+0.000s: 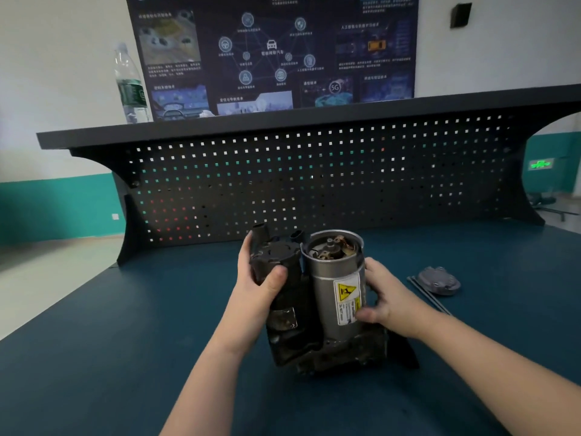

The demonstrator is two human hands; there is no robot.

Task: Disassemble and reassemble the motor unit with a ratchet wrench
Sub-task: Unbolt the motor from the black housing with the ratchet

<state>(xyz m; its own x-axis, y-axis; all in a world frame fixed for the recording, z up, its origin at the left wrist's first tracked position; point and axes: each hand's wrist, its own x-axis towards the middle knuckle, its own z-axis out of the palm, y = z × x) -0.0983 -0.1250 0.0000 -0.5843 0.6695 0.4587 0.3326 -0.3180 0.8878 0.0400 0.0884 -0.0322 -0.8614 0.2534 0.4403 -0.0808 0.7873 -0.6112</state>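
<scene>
Silver-canned motor unit [327, 297] stands upright, left hand [261, 286] and right hand [382, 295] gripping its sides.

So the counter [125, 341] has a dark blue-green top, and the motor unit [317, 303] stands upright on it between the left hand [261, 287] and the right hand [382, 297]. Off to the right of the right hand, a round grey end cap [438, 280] lies flat on the counter with two long thin bolts [429, 297] just beside it. The black shelf [283, 121] far behind the hands carries a clear water bottle [130, 86].
</scene>
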